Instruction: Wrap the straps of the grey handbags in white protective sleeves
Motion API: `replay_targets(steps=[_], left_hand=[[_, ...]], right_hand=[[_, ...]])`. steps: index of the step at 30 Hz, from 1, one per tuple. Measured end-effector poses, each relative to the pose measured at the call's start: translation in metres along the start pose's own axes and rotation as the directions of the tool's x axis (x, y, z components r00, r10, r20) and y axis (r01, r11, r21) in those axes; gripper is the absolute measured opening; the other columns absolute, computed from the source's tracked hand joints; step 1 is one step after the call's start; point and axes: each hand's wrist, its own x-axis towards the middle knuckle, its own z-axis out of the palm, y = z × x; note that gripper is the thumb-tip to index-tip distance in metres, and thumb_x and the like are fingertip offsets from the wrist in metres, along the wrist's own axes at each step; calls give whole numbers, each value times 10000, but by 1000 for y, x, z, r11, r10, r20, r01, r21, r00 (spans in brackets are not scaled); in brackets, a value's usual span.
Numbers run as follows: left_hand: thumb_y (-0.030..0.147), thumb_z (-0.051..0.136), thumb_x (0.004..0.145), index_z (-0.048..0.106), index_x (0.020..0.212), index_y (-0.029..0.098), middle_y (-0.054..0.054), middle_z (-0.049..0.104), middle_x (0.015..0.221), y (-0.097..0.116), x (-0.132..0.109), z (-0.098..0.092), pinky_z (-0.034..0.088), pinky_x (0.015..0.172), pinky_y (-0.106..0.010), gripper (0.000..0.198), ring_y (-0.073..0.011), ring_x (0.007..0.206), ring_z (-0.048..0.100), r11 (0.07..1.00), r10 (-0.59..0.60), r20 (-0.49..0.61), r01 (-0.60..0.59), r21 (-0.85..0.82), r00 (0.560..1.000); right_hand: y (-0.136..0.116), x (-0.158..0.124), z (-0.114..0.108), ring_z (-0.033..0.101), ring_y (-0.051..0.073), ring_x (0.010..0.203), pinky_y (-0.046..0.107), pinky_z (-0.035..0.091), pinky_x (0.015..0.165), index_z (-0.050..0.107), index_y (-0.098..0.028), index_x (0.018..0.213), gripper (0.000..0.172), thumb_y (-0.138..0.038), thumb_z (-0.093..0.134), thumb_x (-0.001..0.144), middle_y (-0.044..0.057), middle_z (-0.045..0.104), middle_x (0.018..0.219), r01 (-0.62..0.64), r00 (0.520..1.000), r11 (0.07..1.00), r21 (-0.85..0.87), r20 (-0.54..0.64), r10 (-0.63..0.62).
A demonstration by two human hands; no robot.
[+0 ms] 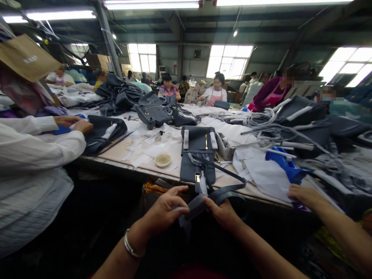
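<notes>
A dark blue-grey leather bag (197, 164) lies at the table's near edge, its flap and gold zip facing up and white wrapping on its sides. Its strap (229, 188) loops over the edge towards me. My right hand (225, 215) grips the strap, thumb on top. Around the strap's wide part is a pale, translucent wrap (195, 206). My left hand (168, 207) pinches the end of this wrap between thumb and fingers, with the index finger raised. A gold buckle (198, 177) sits on the strap just beyond the hands.
A small round dish (163, 159) and a grey metal box (225, 146) flank the bag. White sheets (267, 176), a blue object (283, 162) and piled bags (302, 112) lie right. A co-worker's sleeve (37, 147) is close left; another person's hand (306, 195) is close right.
</notes>
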Motion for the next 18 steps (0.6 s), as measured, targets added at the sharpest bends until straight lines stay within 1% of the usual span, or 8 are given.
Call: replay_targets(steps=[2,4,6,8,10,14,16,18], left_hand=[[352,739,767,782,763,208,-104,558,1384,5,5,17,375,1067,-387,150,-293,1229,538,999,20,133,-14,-43,991],[364,719,776,772,749,183,-112,696,1083,2,11,35,475,878,-329,191,-242,972,637,995,-14,178,32,-98,984],[402,676,800,739,706,152,-51,661,710,-6,16,48,443,627,-263,275,-162,655,579,983,-99,176,124,-137,979],[429,655,805,700,663,139,-8,569,568,-13,19,56,356,531,-239,326,-123,542,477,967,-182,131,202,-157,975],[435,666,786,665,627,138,-1,553,566,-17,21,61,332,525,-229,337,-117,546,457,959,-213,74,223,-174,974],[495,639,792,615,564,135,12,504,529,-17,24,72,300,499,-217,427,-108,531,415,964,-218,84,228,-139,972],[509,612,808,643,577,136,1,548,549,-15,25,75,337,518,-215,440,-126,559,466,974,-205,96,213,-77,974],[492,617,804,719,687,161,-22,667,691,-15,29,74,442,631,-229,366,-184,700,585,980,-187,123,194,-41,975]], right_hand=[[-6,0,4,673,256,891,366,500,841,740,-189,923,352,-511,616,851,77,750,930,45,995,999,23,84,-47],[-8,1,5,670,252,910,367,498,858,744,-202,940,346,-508,604,863,75,748,954,93,988,996,13,122,-94],[-6,3,0,652,224,753,345,507,753,730,-194,767,384,-527,574,875,61,722,773,117,991,992,-35,71,-114],[-2,5,-8,571,181,582,317,477,627,661,-193,615,475,-548,520,898,27,614,573,114,993,991,-65,-25,-116],[-1,5,-16,544,165,564,302,458,604,654,-191,632,473,-529,489,919,12,574,551,131,990,990,-61,-36,-133],[-10,-7,-15,631,195,820,307,482,774,712,-205,898,170,-351,664,826,32,697,860,195,980,979,-67,44,-192],[-16,-12,-9,630,194,840,307,472,808,715,-209,816,83,-280,708,772,21,690,847,225,974,964,-141,42,-221],[-18,-13,-6,627,187,831,299,464,795,720,-219,771,59,-270,694,786,12,684,821,191,982,959,-211,25,-190]])
